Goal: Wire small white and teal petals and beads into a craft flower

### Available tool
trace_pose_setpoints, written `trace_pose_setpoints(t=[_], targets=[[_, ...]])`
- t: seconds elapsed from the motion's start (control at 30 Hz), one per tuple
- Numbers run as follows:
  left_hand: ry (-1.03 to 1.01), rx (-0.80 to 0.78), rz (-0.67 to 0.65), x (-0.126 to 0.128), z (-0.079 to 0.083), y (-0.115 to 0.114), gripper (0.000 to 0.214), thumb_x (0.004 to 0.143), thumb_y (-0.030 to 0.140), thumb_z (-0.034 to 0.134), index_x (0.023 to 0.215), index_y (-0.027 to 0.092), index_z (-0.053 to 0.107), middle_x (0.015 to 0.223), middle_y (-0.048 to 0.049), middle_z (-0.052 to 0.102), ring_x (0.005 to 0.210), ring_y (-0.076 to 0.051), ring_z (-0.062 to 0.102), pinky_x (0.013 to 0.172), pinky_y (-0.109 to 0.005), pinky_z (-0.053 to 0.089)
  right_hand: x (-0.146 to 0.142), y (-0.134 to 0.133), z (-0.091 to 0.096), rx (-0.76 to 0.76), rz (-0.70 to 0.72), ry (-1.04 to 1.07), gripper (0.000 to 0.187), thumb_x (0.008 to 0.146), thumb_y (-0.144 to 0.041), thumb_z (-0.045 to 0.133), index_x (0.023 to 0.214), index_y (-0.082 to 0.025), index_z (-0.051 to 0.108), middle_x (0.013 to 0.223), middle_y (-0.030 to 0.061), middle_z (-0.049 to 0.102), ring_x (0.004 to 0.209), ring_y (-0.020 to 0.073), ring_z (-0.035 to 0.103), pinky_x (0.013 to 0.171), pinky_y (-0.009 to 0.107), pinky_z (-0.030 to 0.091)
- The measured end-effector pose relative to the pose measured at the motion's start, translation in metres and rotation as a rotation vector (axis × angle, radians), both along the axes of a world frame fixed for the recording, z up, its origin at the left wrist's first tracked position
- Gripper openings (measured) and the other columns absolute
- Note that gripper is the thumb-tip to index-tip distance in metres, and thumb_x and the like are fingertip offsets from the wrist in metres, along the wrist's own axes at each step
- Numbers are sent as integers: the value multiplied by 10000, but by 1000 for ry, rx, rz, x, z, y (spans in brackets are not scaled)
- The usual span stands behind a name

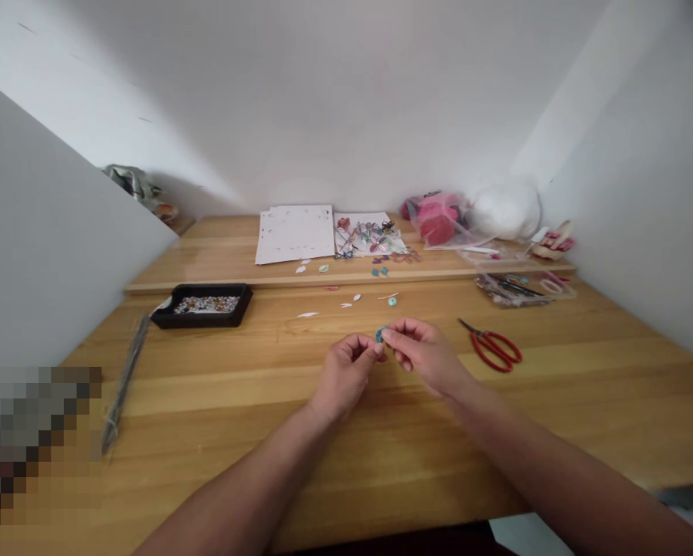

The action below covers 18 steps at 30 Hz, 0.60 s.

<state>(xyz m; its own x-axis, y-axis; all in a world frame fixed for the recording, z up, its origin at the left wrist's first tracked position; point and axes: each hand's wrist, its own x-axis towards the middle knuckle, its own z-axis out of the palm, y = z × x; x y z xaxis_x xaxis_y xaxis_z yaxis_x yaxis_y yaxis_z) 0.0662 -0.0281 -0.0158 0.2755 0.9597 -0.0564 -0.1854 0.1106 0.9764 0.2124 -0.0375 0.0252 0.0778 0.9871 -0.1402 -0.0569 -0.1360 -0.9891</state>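
Between the fingertips of both hands, over the middle of the wooden table (253, 432), is a small blue-teal piece (379, 335); its exact kind is too small to tell. My left hand (349, 371) pinches it from the lower left. From the upper right, my right hand (421, 351) grips it between thumb and forefinger. Just beyond the hands lie a small turquoise round piece (392, 302) and several white paper cut-outs (357, 297). Red-handled scissors (493, 347) rest to the right of my right hand.
A black tray (242, 307) of mixed beads stands at left, beside a bundle of thin wires (127, 378). White sheets (297, 232) and several wire flowers (372, 232) lie on the raised back ledge. At right are a pink-filled bag (439, 220), white stuffing (505, 208) and a clear tool box (514, 289).
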Motion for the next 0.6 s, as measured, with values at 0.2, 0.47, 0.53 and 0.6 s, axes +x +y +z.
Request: trace_pose_setpoints(t=[0.2,0.47,0.53,0.6], targets=[[25,42,42,-2,1,-1,266,823,396,731,757,158,632,686,5,628,512,-70,386,516,-225,295,2,-2,-2,-38,27,54,371,655,-471,849,698,-180,625,568,-32,570,474,72,428,425,217,283],[-199,-100,-117,0,6,-3,398,761,499,797,753,143,621,660,23,581,455,-40,326,446,-219,225,10,-6,-4,-38,134,129,302,725,-420,837,837,-179,696,669,2,655,538,82,486,481,213,334],[-244,-146,-188,-2,8,-3,402,763,492,804,744,142,608,618,41,527,438,-33,304,433,-211,202,14,-5,-4,-48,166,161,310,745,-417,824,934,-191,724,691,8,672,555,91,506,497,216,339],[-295,-196,-266,-4,10,-3,389,781,467,802,746,137,598,630,45,511,433,-19,285,430,-201,179,19,-4,-4,-59,224,197,366,761,-424,810,1052,-215,739,728,9,684,571,97,525,517,224,350]])
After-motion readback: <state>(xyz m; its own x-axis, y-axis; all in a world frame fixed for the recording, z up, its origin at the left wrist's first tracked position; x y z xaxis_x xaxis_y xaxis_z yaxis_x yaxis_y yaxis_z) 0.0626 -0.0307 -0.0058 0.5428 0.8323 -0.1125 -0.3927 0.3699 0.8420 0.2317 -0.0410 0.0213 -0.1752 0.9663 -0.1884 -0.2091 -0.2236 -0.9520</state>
